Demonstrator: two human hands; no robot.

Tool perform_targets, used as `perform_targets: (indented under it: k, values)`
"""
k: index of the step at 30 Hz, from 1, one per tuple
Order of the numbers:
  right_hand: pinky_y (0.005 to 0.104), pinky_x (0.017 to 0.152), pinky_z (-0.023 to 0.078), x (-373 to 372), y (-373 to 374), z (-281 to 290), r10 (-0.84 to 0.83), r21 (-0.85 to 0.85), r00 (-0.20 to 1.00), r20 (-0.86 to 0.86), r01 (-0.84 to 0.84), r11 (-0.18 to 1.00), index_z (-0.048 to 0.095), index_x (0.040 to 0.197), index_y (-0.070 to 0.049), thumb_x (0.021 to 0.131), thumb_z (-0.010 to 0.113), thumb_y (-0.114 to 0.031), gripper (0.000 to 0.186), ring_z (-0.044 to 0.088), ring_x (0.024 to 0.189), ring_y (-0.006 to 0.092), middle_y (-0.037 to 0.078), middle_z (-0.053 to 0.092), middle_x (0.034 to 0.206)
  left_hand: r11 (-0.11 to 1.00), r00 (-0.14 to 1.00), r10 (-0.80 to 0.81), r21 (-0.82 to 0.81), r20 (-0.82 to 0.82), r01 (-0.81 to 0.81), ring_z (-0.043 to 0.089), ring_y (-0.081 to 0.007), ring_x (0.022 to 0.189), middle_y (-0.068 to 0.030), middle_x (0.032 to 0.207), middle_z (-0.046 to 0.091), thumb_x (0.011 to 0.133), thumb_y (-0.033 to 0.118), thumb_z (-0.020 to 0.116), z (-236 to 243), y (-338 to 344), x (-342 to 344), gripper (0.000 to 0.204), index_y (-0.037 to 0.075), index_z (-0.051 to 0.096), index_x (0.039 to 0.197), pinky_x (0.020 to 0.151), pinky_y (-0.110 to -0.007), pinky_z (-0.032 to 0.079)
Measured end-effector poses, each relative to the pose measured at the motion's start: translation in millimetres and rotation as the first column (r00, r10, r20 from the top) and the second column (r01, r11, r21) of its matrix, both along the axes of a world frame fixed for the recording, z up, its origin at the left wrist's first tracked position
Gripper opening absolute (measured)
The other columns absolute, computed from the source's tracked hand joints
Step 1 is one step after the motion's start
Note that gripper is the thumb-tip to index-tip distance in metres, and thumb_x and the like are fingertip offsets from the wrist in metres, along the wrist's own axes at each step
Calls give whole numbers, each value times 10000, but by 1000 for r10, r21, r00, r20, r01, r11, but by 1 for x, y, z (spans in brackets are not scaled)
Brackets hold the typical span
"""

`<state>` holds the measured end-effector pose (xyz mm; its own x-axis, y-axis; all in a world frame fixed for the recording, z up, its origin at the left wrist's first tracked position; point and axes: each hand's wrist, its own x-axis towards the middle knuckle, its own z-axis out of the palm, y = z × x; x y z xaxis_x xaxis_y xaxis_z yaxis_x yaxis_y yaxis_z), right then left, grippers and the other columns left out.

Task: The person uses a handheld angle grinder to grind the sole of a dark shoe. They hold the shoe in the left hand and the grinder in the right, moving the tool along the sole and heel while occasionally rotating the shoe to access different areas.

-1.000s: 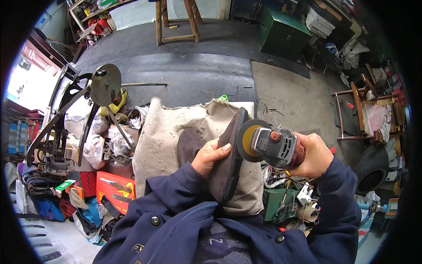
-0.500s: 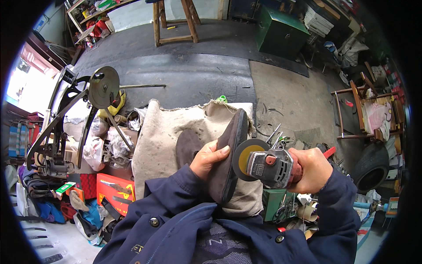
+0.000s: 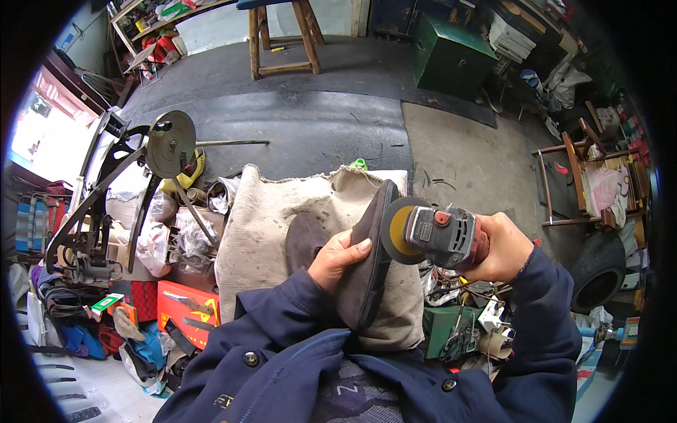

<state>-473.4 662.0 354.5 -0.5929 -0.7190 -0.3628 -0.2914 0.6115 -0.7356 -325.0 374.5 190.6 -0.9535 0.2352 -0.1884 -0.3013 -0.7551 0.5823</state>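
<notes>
My left hand (image 3: 333, 266) is closed around a dark shoe (image 3: 358, 283), thumb pressed along its upper, the shoe tipped on its side so that the sole faces my right hand (image 3: 502, 248). That right hand is wrapped around the body of a grinder (image 3: 446, 236), with the disc (image 3: 403, 231) — yellow in the middle, dark at the rim — pointing back toward my left hand. The disc sits right at the edge of the sole; I can't tell whether the two touch.

Just beyond my left hand and to its left lies a second dark shoe (image 3: 303, 236), partly hidden by my fingers, on a stained beige cloth (image 3: 254, 236) that spreads under both. Below my right hand are a green box (image 3: 446, 330) and a white plug (image 3: 491, 316) among cords and tools.

Further left of my left hand there's a red box (image 3: 187, 314), then a black metal machine with a round wheel (image 3: 171, 144). Well to the right of my right hand lies a black tyre (image 3: 591, 282). Farthest ahead of both hands, across the floor, stand a wooden stool (image 3: 314, 53) and a green chest (image 3: 451, 56).
</notes>
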Motion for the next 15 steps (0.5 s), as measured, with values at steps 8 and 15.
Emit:
perform_targets:
  k: [8, 15]
  values:
    - [312, 915, 595, 10, 6, 9, -18, 16, 1000, 15, 18, 1000, 754, 1182, 4, 705, 936, -23, 512, 696, 944, 82, 40, 813, 1022, 1000, 1000, 9, 8, -20, -9, 737, -142, 1162, -73, 1346, 758, 1128, 204, 685, 2, 1, 1, 425, 2, 625, 1498, 1049, -316, 580]
    - [409, 819, 629, 21, 5, 7, 131, 41, 977, -168, -126, 991, 757, 1169, -74, 660, 953, -180, 555, 790, 865, 392, 177, 797, 933, 1000, 1000, -3, 4, -9, 3, 740, -159, 1177, -86, 1355, 759, 1118, 216, 694, 1, 2, 1, 460, 1, 617, 1518, 1058, -329, 580]
